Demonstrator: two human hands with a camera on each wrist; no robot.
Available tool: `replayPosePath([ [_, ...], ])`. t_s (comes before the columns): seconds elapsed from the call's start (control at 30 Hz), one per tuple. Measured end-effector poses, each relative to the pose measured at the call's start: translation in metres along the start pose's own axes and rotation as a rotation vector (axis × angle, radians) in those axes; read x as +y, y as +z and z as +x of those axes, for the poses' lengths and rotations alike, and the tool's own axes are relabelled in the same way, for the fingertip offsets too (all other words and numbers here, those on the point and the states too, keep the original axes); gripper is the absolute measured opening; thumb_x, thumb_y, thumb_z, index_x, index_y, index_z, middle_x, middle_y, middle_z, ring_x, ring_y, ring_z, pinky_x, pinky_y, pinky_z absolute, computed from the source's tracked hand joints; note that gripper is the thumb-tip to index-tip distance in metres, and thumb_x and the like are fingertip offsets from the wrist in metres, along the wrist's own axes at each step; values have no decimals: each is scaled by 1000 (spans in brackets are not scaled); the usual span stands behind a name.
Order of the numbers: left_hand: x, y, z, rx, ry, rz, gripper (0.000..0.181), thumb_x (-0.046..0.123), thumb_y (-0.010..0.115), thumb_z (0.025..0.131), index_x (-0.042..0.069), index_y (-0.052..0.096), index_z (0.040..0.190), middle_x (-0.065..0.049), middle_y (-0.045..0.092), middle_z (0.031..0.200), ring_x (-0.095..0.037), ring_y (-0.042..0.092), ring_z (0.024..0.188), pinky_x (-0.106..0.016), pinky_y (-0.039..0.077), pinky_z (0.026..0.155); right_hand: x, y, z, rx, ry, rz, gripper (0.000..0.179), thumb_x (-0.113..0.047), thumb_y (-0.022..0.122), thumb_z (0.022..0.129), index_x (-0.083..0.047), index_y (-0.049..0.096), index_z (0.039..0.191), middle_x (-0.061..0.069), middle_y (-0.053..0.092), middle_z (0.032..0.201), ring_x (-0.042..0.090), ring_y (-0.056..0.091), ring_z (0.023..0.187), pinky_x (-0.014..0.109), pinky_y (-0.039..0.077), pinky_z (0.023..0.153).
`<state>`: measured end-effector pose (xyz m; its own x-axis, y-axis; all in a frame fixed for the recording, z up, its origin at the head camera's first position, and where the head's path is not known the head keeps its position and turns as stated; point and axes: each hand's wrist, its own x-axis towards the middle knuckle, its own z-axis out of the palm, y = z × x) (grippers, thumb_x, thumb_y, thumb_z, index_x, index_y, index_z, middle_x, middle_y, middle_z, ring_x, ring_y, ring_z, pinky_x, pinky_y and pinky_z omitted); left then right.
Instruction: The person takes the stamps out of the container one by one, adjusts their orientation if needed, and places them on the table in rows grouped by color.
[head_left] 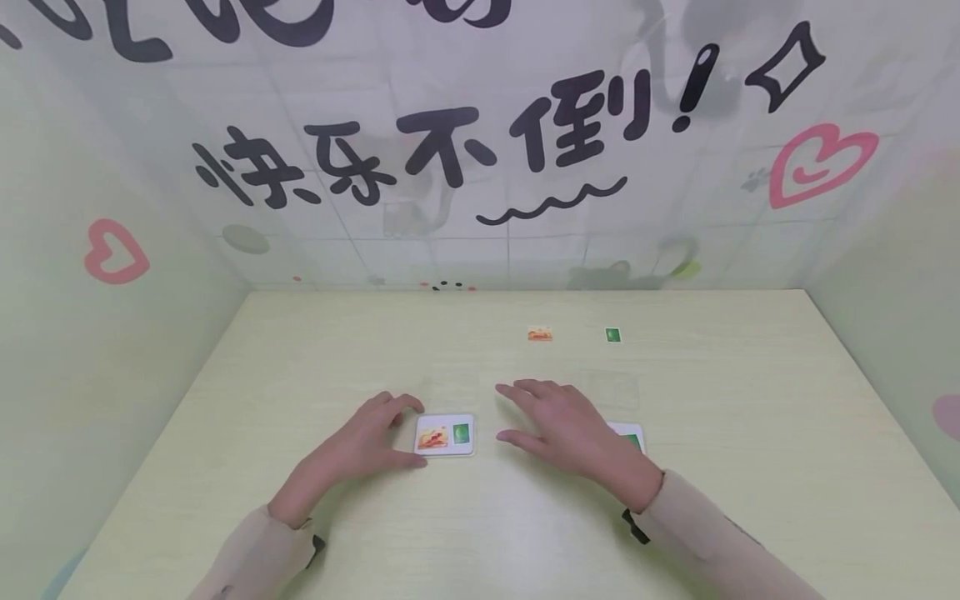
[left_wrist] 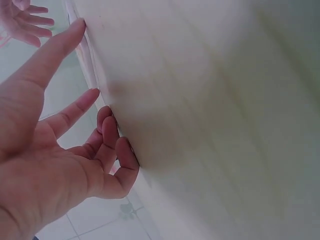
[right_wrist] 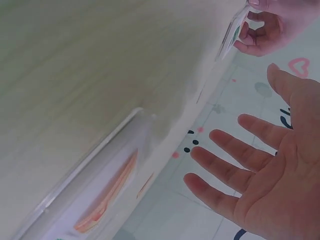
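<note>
Fingers of your left hand [head_left: 367, 437] pinch the picture card [head_left: 446, 435] (flat on the surface [head_left: 750, 467]); your right hand [head_left: 562, 425] hovers spread.

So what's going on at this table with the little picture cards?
A person sits at a pale table with both hands out. The left hand holds the edge of a white card printed with an orange picture and a green one, thumb and fingers curled at its left side. The right hand is spread flat with straight fingers, partly covering a second card. Farther back lie two small loose tiles, one orange and one green.
</note>
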<state>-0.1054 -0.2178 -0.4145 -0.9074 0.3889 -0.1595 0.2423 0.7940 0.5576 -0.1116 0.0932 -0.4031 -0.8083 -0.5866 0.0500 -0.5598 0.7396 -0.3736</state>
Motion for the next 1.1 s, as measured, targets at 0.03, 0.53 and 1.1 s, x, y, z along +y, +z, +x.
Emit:
replayPosePath([
  [0.03,0,0,0,-1,3,-3,65,28,96,77,12,63,130,-4,53,99,-20,48,93,-34,42,80,-1,1,1,-2,-4,6,61,-42,72,100,-11,58,151,18,63,143,37,63,129,57,52,100],
  [0.53,1,1,0,-19,-7,-38,63,24,96,77,13,64,130,-6,56,103,-22,51,97,-37,44,83,-13,11,21,-56,1,116,54,-37,77,97,-12,64,143,12,67,136,31,66,120,49,56,97],
  [1.1,-3,-6,4,-53,3,-89,60,22,96,77,13,65,128,-7,54,103,-23,48,96,-37,43,83,-22,30,36,-78,15,200,42,-32,81,95,-12,71,131,10,66,127,25,64,110,43,56,91],
])
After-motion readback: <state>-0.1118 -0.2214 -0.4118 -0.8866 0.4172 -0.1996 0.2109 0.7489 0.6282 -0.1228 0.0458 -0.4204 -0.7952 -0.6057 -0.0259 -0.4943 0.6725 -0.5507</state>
